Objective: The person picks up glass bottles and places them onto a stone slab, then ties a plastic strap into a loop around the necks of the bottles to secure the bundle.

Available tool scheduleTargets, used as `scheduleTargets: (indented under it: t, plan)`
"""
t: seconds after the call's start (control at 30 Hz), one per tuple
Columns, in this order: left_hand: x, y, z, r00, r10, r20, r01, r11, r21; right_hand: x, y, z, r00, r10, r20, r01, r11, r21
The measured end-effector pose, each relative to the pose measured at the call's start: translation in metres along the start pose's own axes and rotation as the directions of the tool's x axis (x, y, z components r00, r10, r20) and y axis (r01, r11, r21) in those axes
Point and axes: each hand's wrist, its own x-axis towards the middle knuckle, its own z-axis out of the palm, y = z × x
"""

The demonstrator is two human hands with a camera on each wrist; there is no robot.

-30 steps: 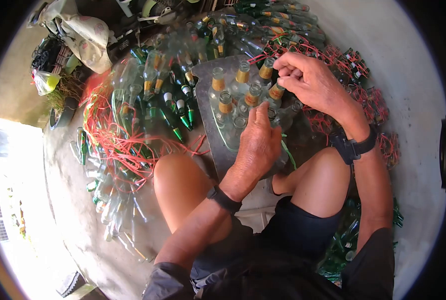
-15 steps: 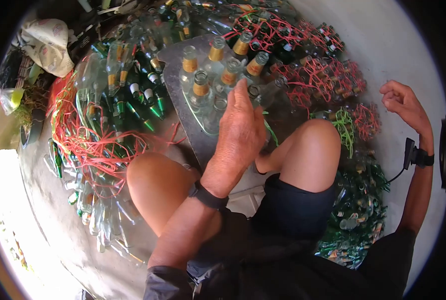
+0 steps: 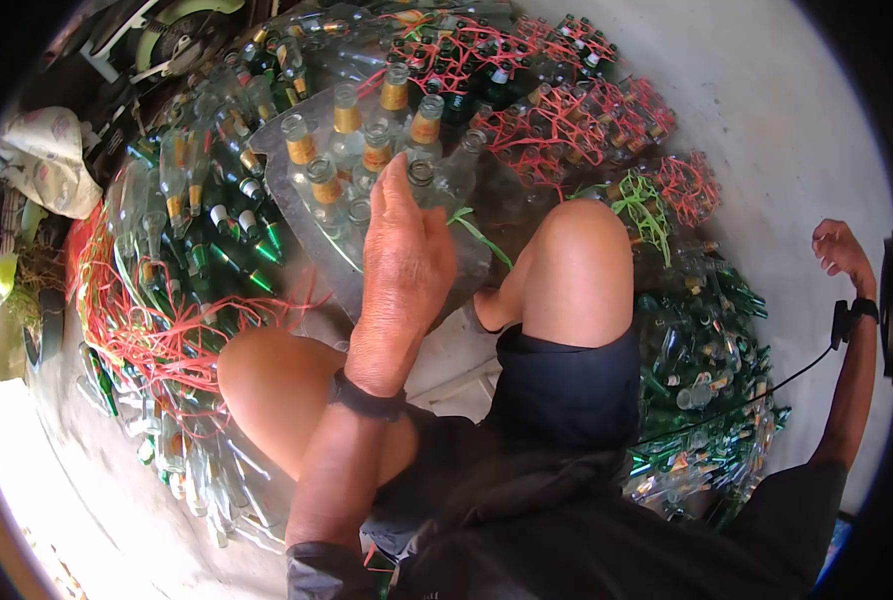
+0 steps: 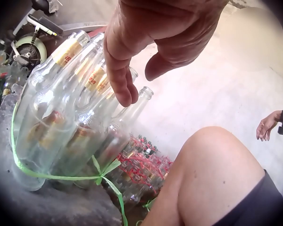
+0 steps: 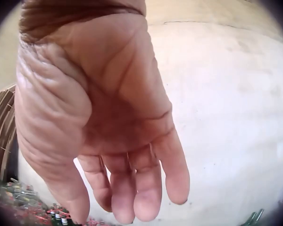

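A cluster of clear glass bottles (image 3: 346, 142) with gold neck labels stands upright on a dark slab (image 3: 284, 212) between the knees. Round their lower part runs a green plastic strip (image 4: 61, 177), knotted at the side with loose ends. My left hand (image 3: 403, 265) hovers at the near side of the cluster, fingertips beside the bottle necks. Its fingers are nearly straight and it grips nothing. Off to the far right, my right hand (image 3: 840, 250) hangs in the air away from the bottles. In the right wrist view its palm is bare and the fingers relaxed.
Loose green and clear bottles (image 3: 221, 240) lie in heaps to the left, partly under red plastic strips (image 3: 166, 325). Bundles tied in red strips (image 3: 566, 125) sit behind, near a pale wall (image 3: 756, 150). More green bottles (image 3: 706, 370) pile up at the right, by a green strip tangle (image 3: 642, 208).
My right hand has left the bottle necks and swung far out to the right. The left hand stays beside the cluster. The head view has turned, so the scene shifts left.
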Motion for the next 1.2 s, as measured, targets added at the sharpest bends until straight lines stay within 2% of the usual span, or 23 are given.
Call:
scheduleTargets:
  t: [0.1,0.13,0.17,0.23,0.3,0.37,0.4,0.43,0.47,0.5,0.53,0.57,0.63,0.73,0.8,0.83,0.9,1.0,1.03,1.07,1.13,1.17,1.2]
  plan:
    - [-0.002,0.004,0.001,1.000,-0.007,0.025,0.008,1.000,-0.027,-0.004,0.011,-0.019,0.999,-0.008,-0.052,0.010,0.999,0.036]
    - [-0.001,0.009,-0.001,0.999,-0.016,0.028,0.017,0.999,-0.040,-0.005,0.016,-0.012,0.991,-0.094,-0.091,0.102,0.991,0.088]
    - [-0.002,0.011,-0.002,0.999,-0.028,0.031,0.030,0.998,-0.053,-0.007,0.021,-0.005,0.993,-0.074,-0.090,0.082,0.993,0.086]
    - [-0.004,0.008,-0.001,0.999,-0.023,0.040,0.026,0.997,-0.076,-0.032,-0.019,0.026,0.982,-0.101,0.158,0.085,0.991,0.103]
    - [-0.001,0.012,-0.008,0.993,-0.090,0.082,0.100,0.987,-0.122,-0.049,-0.039,0.071,0.934,-0.191,0.302,0.175,0.981,0.082]
    - [-0.002,0.015,-0.012,0.982,-0.144,0.119,0.160,0.978,-0.131,-0.050,-0.020,0.141,0.823,-0.376,0.425,0.441,0.896,-0.061]
    - [-0.001,0.016,-0.013,0.979,-0.174,0.110,0.188,0.973,-0.135,-0.067,-0.027,0.176,0.769,-0.324,0.551,0.407,0.913,-0.031]
    - [-0.001,0.016,-0.014,0.974,-0.204,0.098,0.216,0.967,-0.138,-0.082,-0.015,0.214,0.696,-0.246,0.675,0.402,0.912,-0.083]
    - [-0.002,0.013,-0.015,0.982,-0.165,0.093,0.176,0.977,-0.124,-0.112,-0.028,0.242,0.580,-0.068,0.812,0.316,0.937,-0.148]
    - [-0.002,0.014,-0.015,0.981,-0.167,0.096,0.178,0.976,-0.128,-0.130,-0.011,0.284,0.410,-0.028,0.912,0.356,0.925,-0.132]
    - [-0.002,0.017,-0.016,0.978,-0.186,0.092,0.197,0.971,-0.136,-0.159,-0.024,0.304,0.285,0.107,0.953,0.348,0.914,-0.207]
    - [-0.002,0.019,-0.019,0.974,-0.207,0.090,0.218,0.966,-0.142,-0.185,-0.017,0.326,0.178,0.141,0.974,0.342,0.919,-0.196]
    - [-0.002,0.022,-0.023,0.968,-0.230,0.099,0.242,0.961,-0.134,-0.233,-0.001,0.353,-0.106,0.194,0.975,0.162,0.971,-0.176]
    - [0.000,0.030,-0.023,0.954,-0.274,0.125,0.293,0.940,-0.177,-0.290,0.034,0.363,-0.374,0.213,0.903,0.055,0.977,-0.207]
    - [0.001,0.034,-0.027,0.929,-0.325,0.174,0.358,0.911,-0.207,-0.292,0.074,0.356,-0.539,0.237,0.808,0.012,0.962,-0.274]
    - [0.001,0.033,-0.026,0.930,-0.324,0.175,0.357,0.910,-0.209,-0.292,0.079,0.349,-0.512,0.357,0.781,0.125,0.931,-0.343]
    - [0.001,0.030,-0.022,0.944,-0.284,0.167,0.313,0.932,-0.183,-0.262,0.089,0.314,-0.402,0.395,0.826,0.117,0.917,-0.382]
    - [0.000,0.025,-0.018,0.958,-0.209,0.195,0.242,0.957,-0.162,-0.191,0.049,0.230,-0.044,0.531,0.846,0.143,0.842,-0.521]
    - [0.001,0.025,-0.017,0.960,-0.201,0.194,0.234,0.958,-0.165,-0.155,0.052,0.203,0.024,0.507,0.862,0.121,0.854,-0.506]
    - [0.002,0.025,-0.017,0.958,-0.206,0.197,0.237,0.960,-0.146,-0.130,0.027,0.172,0.160,0.519,0.840,0.114,0.836,-0.538]
    - [0.003,0.021,-0.016,0.959,-0.209,0.193,0.237,0.962,-0.132,-0.081,-0.024,0.108,0.424,0.512,0.748,0.072,0.804,-0.591]
    - [0.003,0.016,-0.016,0.971,-0.167,0.173,0.183,0.979,-0.084,-0.082,-0.075,0.078,0.634,0.468,0.615,0.039,0.776,-0.630]
    - [0.003,0.014,-0.017,0.980,-0.123,0.156,0.130,0.991,-0.033,-0.077,-0.109,0.052,0.728,0.380,0.571,0.058,0.796,-0.602]
